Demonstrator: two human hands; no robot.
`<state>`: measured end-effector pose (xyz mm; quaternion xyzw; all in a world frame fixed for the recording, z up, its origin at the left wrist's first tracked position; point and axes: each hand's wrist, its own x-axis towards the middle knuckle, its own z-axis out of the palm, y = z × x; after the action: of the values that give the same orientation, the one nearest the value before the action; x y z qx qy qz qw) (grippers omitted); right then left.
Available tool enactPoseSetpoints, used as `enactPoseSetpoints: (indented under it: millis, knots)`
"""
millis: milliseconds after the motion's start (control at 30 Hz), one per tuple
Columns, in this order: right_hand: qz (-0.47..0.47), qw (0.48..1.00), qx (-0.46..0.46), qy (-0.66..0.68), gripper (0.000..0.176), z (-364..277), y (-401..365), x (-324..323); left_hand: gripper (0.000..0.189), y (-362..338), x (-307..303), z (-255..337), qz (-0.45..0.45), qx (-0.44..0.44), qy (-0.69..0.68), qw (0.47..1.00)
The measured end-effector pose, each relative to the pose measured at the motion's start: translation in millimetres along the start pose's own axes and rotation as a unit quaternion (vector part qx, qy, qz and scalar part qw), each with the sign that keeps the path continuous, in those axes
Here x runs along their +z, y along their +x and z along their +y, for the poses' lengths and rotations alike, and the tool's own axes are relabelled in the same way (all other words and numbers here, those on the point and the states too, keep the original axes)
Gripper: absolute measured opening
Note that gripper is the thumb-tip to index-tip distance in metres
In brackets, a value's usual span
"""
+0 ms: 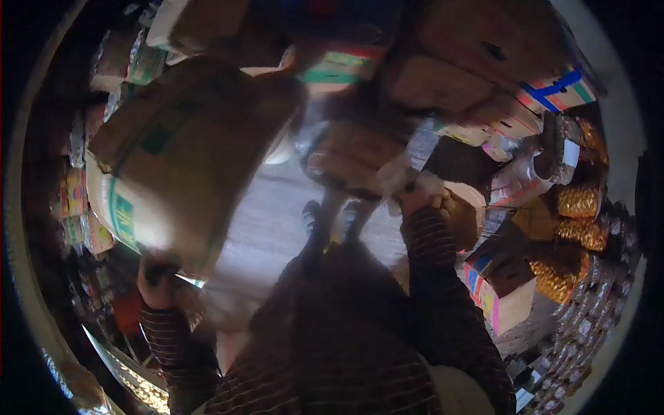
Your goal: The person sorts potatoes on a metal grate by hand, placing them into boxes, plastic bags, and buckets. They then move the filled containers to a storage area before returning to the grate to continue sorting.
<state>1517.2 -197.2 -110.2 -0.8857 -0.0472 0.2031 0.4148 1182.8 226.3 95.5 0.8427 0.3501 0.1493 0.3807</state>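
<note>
A large cardboard box [200, 159] with green print and a green band stands tilted on the left side of the head view. My left hand [159, 280] is closed on its near lower edge, the fingers partly in shadow. On the right, my right hand [417, 198] is closed on a pale, crumpled plastic bag [398, 174]. That hand is blurred, and its fingertips are partly hidden. Just past the bag, a smaller brown carton [360, 152] sits on the floor in front of my feet.
Pale floor [266, 214] shows between the big box and my legs. Cartons [477, 41] are piled at the far right. An open box [501, 266] and golden packets [577, 200] line the right side. Stacked packs [72, 194] stand at the left.
</note>
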Motion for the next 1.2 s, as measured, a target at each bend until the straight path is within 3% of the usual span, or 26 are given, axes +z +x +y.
enactPoseSetpoints:
  millis: [67,100,167,267,333,433,567,633,700,767,800,867,933,1133,1200]
  knots:
    - [-0.034,0.997,0.022,0.065,0.035,16.7,0.1,33.0,0.030,-1.5,-40.0,-43.8,0.037,-0.099,-0.139,0.985]
    - [-0.052,0.990,0.047,0.124,0.035,26.8,1.0,48.9,0.032,0.5,-70.1,-74.1,-0.042,-0.090,-0.023,0.995]
    - [-0.068,0.978,0.084,0.179,0.035,38.3,4.0,69.5,0.034,11.4,-117.6,-119.5,-0.182,-0.105,0.156,0.965]
    - [-0.060,0.977,0.120,0.166,0.036,52.7,0.6,70.8,0.036,20.2,-117.4,-175.6,-0.330,-0.185,0.207,0.902]
    - [-0.038,0.983,0.138,0.119,0.037,67.5,-8.5,43.7,0.038,26.0,-50.2,-211.1,-0.369,-0.150,0.156,0.904]
    - [0.032,0.982,0.185,-0.024,0.037,96.9,-26.6,-39.4,0.040,51.6,100.4,-225.0,-0.362,0.001,0.011,0.932]
    - [0.054,0.943,0.274,-0.181,0.038,123.5,-50.8,-114.4,0.039,87.0,243.9,-110.3,-0.310,0.058,-0.092,0.944]
    - [0.042,0.923,0.310,-0.223,0.038,131.6,-54.7,-119.8,0.036,96.9,299.5,-87.1,-0.368,-0.083,-0.158,0.913]
    - [0.020,0.913,0.326,-0.244,0.039,140.0,-53.5,-106.4,0.034,105.6,338.4,-59.8,-0.370,-0.139,-0.251,0.884]
    - [0.002,0.911,0.324,-0.254,0.039,149.5,-44.8,-88.0,0.037,114.1,387.9,-68.2,-0.333,-0.102,-0.237,0.907]
    - [-0.010,0.912,0.319,-0.257,0.040,155.3,-38.9,-74.5,0.039,112.6,424.6,-89.5,-0.287,-0.020,-0.192,0.938]
    - [-0.025,0.913,0.311,-0.265,0.040,163.9,-26.4,-55.5,0.043,129.3,445.0,-106.1,-0.267,-0.039,-0.100,0.958]
    - [-0.035,0.918,0.292,-0.267,0.040,167.9,-9.5,-41.8,0.047,157.3,448.6,-122.0,-0.321,-0.235,-0.023,0.917]
    - [-0.058,0.927,0.231,-0.288,0.042,154.9,31.3,-21.8,0.051,222.9,537.6,-258.8,-0.299,-0.065,0.005,0.952]
    - [-0.067,0.931,0.210,-0.291,0.042,151.0,42.5,-3.5,0.044,238.4,538.8,-266.1,-0.303,-0.211,-0.035,0.929]
